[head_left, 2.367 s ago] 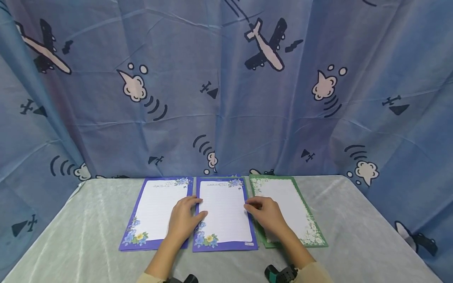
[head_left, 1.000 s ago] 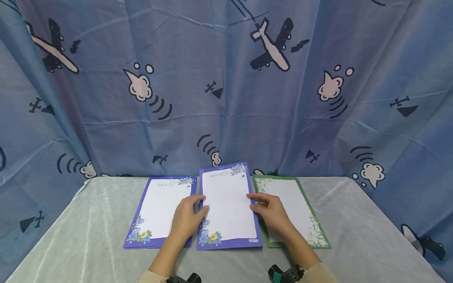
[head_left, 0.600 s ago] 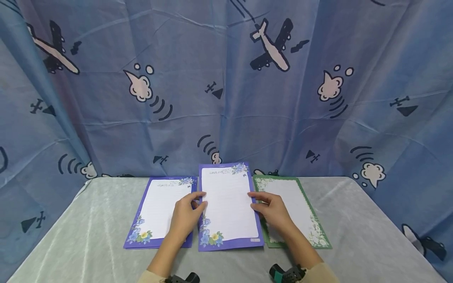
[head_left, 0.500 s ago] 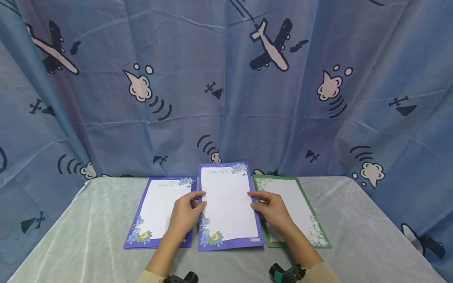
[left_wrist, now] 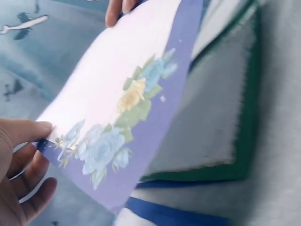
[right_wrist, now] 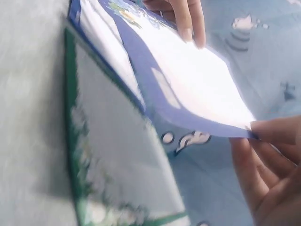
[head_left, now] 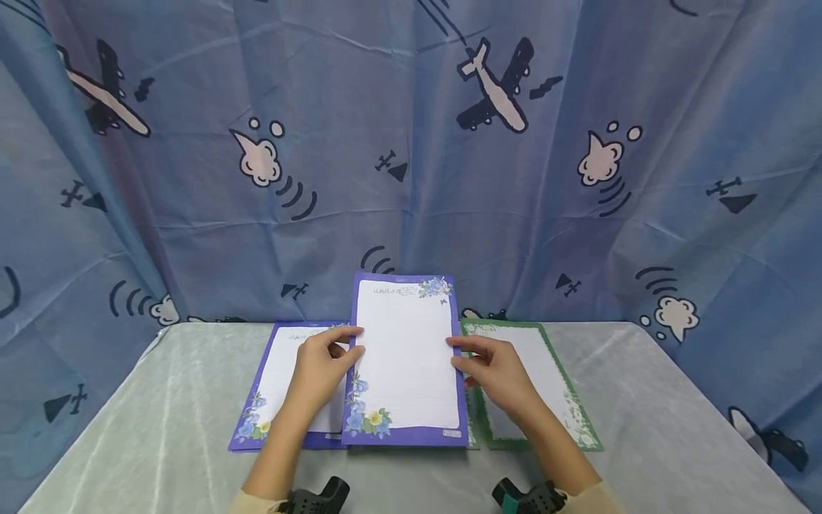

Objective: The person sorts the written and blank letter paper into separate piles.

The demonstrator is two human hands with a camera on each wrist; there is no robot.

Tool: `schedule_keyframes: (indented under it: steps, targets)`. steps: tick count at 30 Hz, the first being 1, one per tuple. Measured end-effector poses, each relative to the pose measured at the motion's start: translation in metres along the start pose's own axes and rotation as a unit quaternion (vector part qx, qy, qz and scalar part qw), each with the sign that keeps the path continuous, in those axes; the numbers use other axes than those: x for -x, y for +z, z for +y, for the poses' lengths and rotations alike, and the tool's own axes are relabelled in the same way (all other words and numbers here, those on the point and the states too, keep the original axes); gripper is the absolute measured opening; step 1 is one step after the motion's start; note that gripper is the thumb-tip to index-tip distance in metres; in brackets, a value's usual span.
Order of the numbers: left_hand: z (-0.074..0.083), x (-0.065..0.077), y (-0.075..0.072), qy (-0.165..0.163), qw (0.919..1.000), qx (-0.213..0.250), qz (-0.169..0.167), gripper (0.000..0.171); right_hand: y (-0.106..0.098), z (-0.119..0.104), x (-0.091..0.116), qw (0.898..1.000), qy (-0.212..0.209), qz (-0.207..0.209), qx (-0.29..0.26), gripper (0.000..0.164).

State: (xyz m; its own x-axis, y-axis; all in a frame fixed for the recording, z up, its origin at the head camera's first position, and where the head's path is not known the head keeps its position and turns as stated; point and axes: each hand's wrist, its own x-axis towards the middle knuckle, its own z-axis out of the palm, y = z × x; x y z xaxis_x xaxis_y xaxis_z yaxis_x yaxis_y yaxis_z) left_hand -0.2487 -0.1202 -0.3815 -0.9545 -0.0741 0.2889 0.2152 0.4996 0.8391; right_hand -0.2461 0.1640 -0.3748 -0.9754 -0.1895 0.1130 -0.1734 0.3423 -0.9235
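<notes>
A purple-bordered sheet of letter paper (head_left: 407, 357), printed with blue and yellow flowers, is held up above the table between my hands. My left hand (head_left: 317, 368) pinches its left edge between thumb and fingers. At the opposite edge my right hand (head_left: 494, 371) pinches it in the same way. The right wrist view shows the raised sheet (right_wrist: 193, 89) bowing slightly, with the right thumb on top. Below it, a green-bordered sheet (left_wrist: 207, 122) appears in the left wrist view.
Purple-bordered letter paper (head_left: 272, 385) lies on the left, partly covered by the raised sheet and left hand. Green-bordered paper with white flowers (head_left: 533, 357) lies on the right. A pale cloth covers the table (head_left: 642, 400); a blue airplane-print curtain (head_left: 411, 164) hangs behind.
The purple-bordered sheet has risen from the middle of the table and shifted slightly left, now overlapping the left paper. Both hands have moved up with it.
</notes>
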Motion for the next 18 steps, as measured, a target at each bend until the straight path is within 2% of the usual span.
schedule_keyframes:
  steps: [4, 11, 18]
  targets:
    - [0.010, 0.001, -0.016, -0.005, 0.9999, -0.008, 0.004, 0.028, 0.004, -0.017, -0.002, 1.000, -0.010, -0.010, 0.008, 0.037]
    - [0.025, 0.004, -0.045, -0.011, 0.9994, -0.023, 0.023, 0.030, 0.013, -0.050, -0.012, 0.997, -0.036, -0.030, 0.056, 0.034]
    - [0.039, 0.010, -0.070, -0.008, 0.9973, -0.053, 0.050, 0.032, 0.014, -0.082, -0.017, 0.990, -0.085, -0.080, 0.082, 0.035]
